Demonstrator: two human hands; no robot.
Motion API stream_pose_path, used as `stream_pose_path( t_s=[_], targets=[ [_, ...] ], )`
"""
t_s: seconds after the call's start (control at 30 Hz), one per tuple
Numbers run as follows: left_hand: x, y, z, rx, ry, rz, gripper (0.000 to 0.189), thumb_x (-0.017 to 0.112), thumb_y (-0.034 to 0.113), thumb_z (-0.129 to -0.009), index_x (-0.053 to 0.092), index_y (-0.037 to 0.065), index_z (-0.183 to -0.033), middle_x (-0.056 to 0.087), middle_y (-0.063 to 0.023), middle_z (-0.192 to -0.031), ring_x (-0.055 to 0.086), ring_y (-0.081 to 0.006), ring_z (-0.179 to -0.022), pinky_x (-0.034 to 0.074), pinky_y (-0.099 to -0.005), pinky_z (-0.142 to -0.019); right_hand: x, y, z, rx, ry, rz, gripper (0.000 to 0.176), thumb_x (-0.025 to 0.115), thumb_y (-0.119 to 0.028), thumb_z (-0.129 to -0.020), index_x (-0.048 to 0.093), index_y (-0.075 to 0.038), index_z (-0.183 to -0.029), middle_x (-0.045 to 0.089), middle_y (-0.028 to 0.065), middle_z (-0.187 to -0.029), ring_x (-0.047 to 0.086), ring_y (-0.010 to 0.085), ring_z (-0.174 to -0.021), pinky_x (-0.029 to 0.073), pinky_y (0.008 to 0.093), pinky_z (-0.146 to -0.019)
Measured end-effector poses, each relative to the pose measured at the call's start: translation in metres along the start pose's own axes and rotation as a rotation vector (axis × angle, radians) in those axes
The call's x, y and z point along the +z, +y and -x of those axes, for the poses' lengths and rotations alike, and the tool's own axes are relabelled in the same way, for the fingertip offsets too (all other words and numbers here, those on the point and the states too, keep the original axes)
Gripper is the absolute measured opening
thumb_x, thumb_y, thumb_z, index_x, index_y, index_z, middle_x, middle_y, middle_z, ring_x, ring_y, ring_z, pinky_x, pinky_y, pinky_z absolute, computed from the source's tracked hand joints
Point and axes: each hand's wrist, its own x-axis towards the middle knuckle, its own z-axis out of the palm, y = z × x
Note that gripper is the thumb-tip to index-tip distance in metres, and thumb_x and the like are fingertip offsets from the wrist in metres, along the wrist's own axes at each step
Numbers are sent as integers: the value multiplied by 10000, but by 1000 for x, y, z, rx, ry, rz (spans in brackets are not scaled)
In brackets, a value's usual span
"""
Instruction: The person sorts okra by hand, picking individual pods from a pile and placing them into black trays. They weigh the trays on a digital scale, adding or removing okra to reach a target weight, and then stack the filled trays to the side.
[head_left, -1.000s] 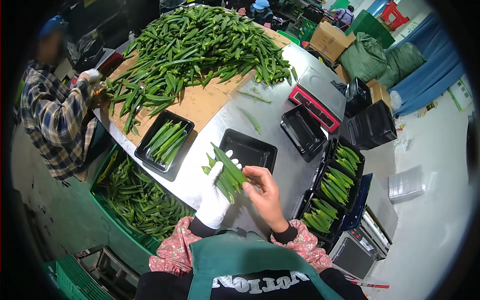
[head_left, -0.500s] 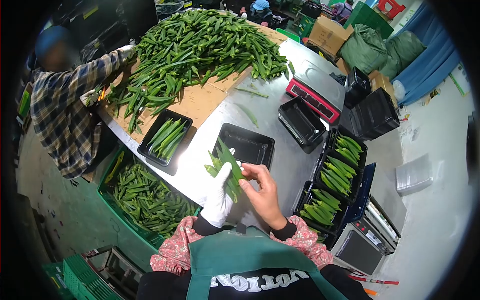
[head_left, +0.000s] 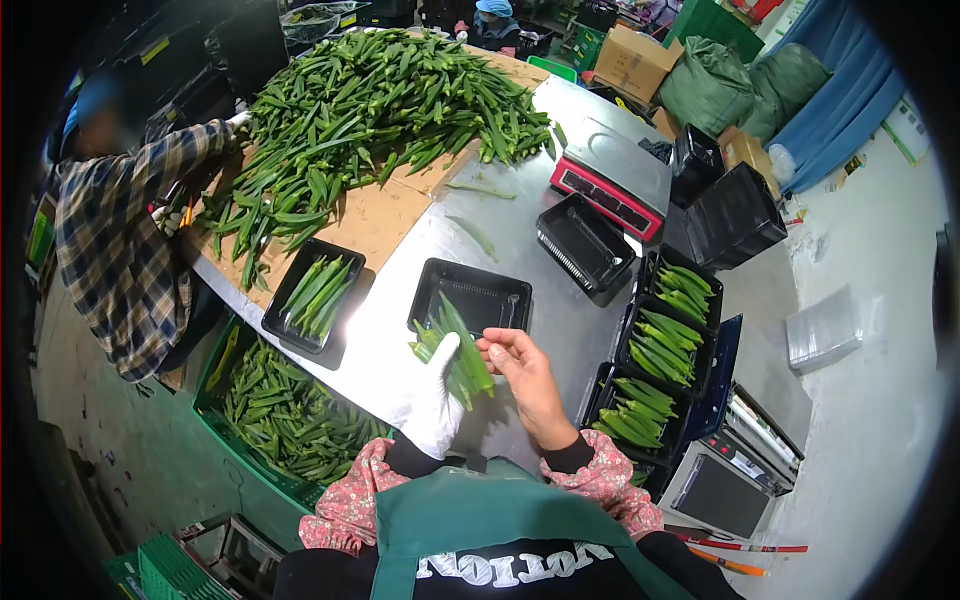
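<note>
My left hand [head_left: 432, 412], in a white glove, is closed around a small bunch of okra [head_left: 462, 372], with the pods fanned out between thumb and fingers. Bare and loosely bent, my right hand [head_left: 530, 388] has its fingertips right beside the bunch's right edge, with no pod visible in its grasp. Just beyond both hands lies a black plastic tray [head_left: 515, 295], partly covered by the okra tips. To the left, another black tray [head_left: 268, 318] contains several pods in a row.
A large okra heap [head_left: 385, 110] covers cardboard at the back. The red scale [head_left: 610, 195] stands right, near stacked black trays [head_left: 590, 240]. Filled trays [head_left: 662, 345] line the right edge. Below the left edge is a green crate of okra [head_left: 290, 410]. A person in plaid [head_left: 120, 240] reaches toward the heap.
My right hand has drawn slightly away from the okra bunch, which stays in my left hand. The whole view has shifted a little, moving the table's things leftward in the picture.
</note>
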Motion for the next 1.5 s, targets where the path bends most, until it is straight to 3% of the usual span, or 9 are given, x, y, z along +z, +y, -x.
stream_pose_path(
  t_s=[0.37,0.6,0.63,0.7,0.83,0.93,1.07,1.2,1.5],
  targets=[
    [-3,-32,-81,-21,82,256,229,558,140,-948,559,66,-1165,622,-53,-1091,597,-187,-1045,473,-350,-951,-42,17,-140,-45,-188,796,312,606,-238,-921,676,-10,-1123,719,129,-1051,671,215,-988,491,326,-885],
    [-16,-33,-72,-335,68,296,50,585,117,-946,569,70,-954,591,-21,-791,594,-199,-814,513,-334,-768,-71,38,-171,-137,-30,696,252,648,-222,-918,709,5,-1009,725,79,-891,656,113,-784,501,258,-699],
    [6,-18,-53,-355,173,198,184,579,138,-957,595,18,-1096,634,-77,-959,629,-228,-933,523,-339,-826,-74,37,-173,-105,13,629,239,656,-220,-911,713,0,-986,724,79,-868,653,98,-751,496,247,-666],
    [16,5,-37,-222,-24,36,324,593,175,-955,583,2,-1229,626,-108,-1107,605,-232,-1059,499,-342,-923,-75,33,-186,-107,97,639,228,671,-219,-897,715,-3,-958,718,75,-831,648,89,-710,491,245,-626],
    [-30,15,-75,465,178,-611,378,542,131,-968,546,14,-1327,610,-107,-1275,590,-197,-1130,465,-356,-975,-76,47,-236,-270,174,941,289,709,-263,-845,684,-11,-984,686,122,-880,650,246,-816,499,377,-707],
    [-36,38,-97,553,311,-1108,407,579,112,-931,543,-2,-1320,613,-180,-1249,591,-304,-1136,454,-407,-986,-60,60,-262,-322,181,1200,351,702,-302,-825,633,-43,-1051,639,190,-1039,601,385,-999,477,502,-815],
    [-116,3,-129,720,237,-1685,406,588,52,-896,544,-30,-1292,595,-265,-1223,586,-405,-1118,458,-440,-971,-65,80,-281,-199,219,1384,304,702,-246,-843,632,-18,-1033,664,163,-950,645,333,-801,507,456,-687],
    [-109,0,-115,472,218,-1596,384,578,11,-888,561,-21,-1271,615,-248,-1205,586,-373,-1141,452,-423,-986,-67,21,-242,154,14,318,267,613,-202,-959,646,46,-1051,648,67,-841,573,91,-621,451,215,-516],
    [-61,14,-104,473,43,-1117,283,532,71,-976,634,33,-1237,679,-132,-1148,641,-228,-1064,491,-337,-933,-57,-26,-127,304,-231,-379,349,517,-253,-1022,592,38,-1199,591,45,-809,440,79,-544,375,228,-492]
  ],
)
